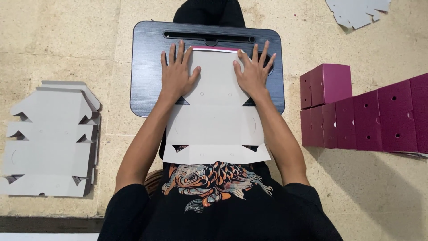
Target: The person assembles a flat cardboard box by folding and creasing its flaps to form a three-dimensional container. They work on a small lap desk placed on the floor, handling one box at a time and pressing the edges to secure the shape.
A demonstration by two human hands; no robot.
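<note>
Tan floor | lap desk [147,67] | grey die-cut card [216,120], magenta edge | fingers [180,51] splayed flat

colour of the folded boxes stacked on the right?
Deep magenta boxes, plain with small round holes; head view.

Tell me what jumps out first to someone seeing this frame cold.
Dead centre, the left hand and right hand press flat on the far end of a grey die-cut cardboard sheet lying over a dark lap desk. To the person's right, a row of folded magenta boxes stands on the beige floor. On the opposite side lies a stack of flat grey blanks.
</note>
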